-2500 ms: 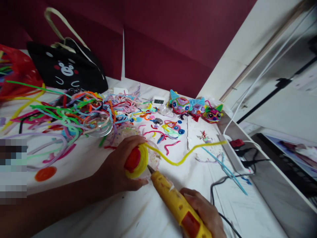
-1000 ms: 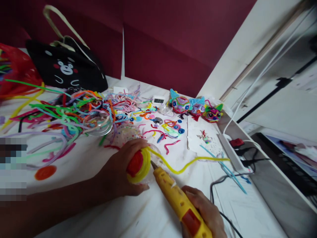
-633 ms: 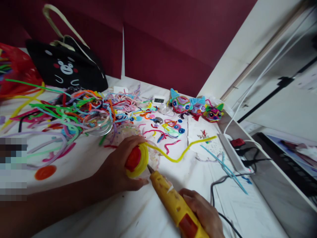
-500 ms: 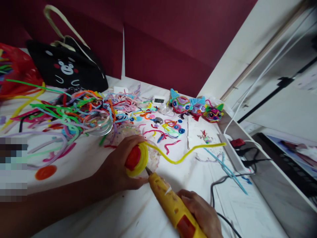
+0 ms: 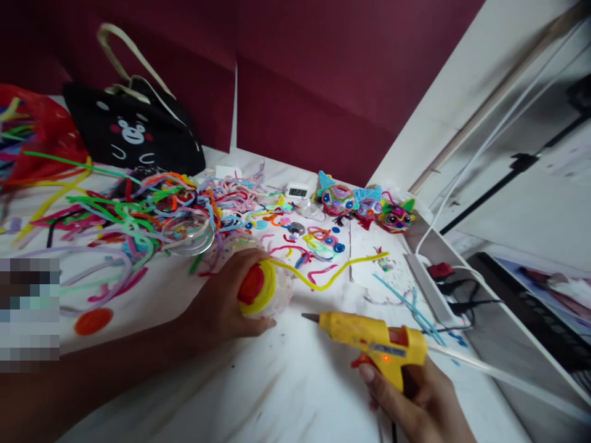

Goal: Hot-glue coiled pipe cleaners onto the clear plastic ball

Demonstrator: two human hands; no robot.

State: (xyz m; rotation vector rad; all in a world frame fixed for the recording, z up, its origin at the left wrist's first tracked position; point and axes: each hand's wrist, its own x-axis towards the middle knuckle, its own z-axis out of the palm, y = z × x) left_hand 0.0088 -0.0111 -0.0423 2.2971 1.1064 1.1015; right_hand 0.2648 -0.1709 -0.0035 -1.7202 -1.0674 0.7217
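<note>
The head view is filled at the top by a maroon sheet (image 5: 314, 92), and below it spreads a white table (image 5: 207, 400) with faint brown veins. A black bag (image 5: 152, 132) with a cartoon bear face and a pale strap leans at the back left. In front of it lies a tangled heap of fuzzy craft sticks (image 5: 148, 212) in many colours.

The right hand (image 5: 420, 400) is wrapped about the handle of a yellow glue gun (image 5: 364, 332), a fingertip at the red trigger; whether the trigger is squeezed I cannot tell. The nozzle points left, toward the ball but apart from it. The left hand (image 5: 233, 298) curves around a clear ball (image 5: 282, 298) near the middle of the table, fingers above and thumb below, gripping it from the left side. Red and yellow coils cover the ball's near face.

At the right edge sits a white power strip (image 5: 429, 289) with plugs in it. A yellow stick (image 5: 318, 287) trails from the coil in a wave to the right. Behind stand three decorated figures (image 5: 338, 200), an orange disc (image 5: 93, 321) lies at the left, and a small clock (image 5: 297, 191) stands near the back. Smallest, an orange light (image 5: 386, 358) glows on the gun.
</note>
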